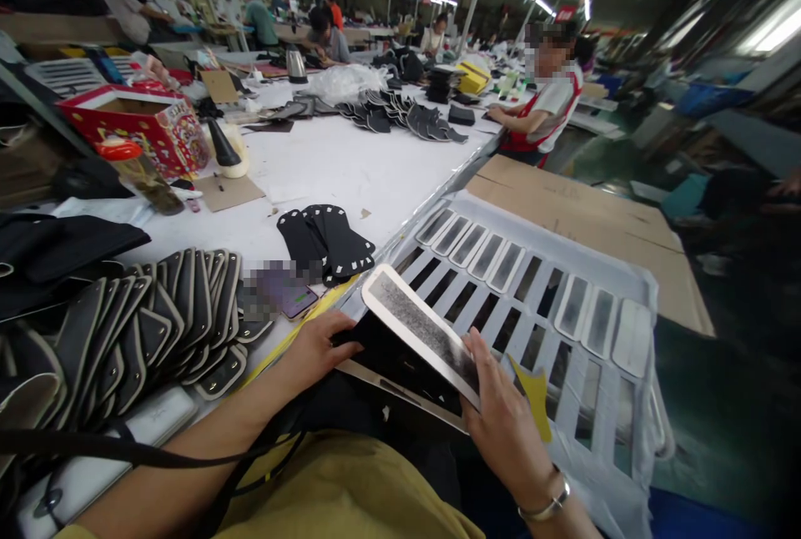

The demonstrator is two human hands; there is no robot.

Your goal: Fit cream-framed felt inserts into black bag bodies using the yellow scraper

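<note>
My right hand [501, 414] is closed on the lower right end of a white-edged panel [425, 326] with a dark speckled middle, which is tilted over my lap. Below that panel lies a black piece [394, 355] with a pale edge. My left hand [329, 347] is at the black piece's upper left corner, thumb and fingers bent round it. Several similar pale-rimmed panels [485, 255] lie on a slatted grey rack [572, 397] to the right. A yellow piece [533, 397] sits beside my right hand.
Overlapping dark pieces [168, 314] with light edging cover the table [325, 163] at left, near a phone [288, 293] and black perforated pieces [329, 239]. Farther back are a red box [138, 126], a bottle [147, 176] and cardboard [581, 222]. A person [544, 105] stands across.
</note>
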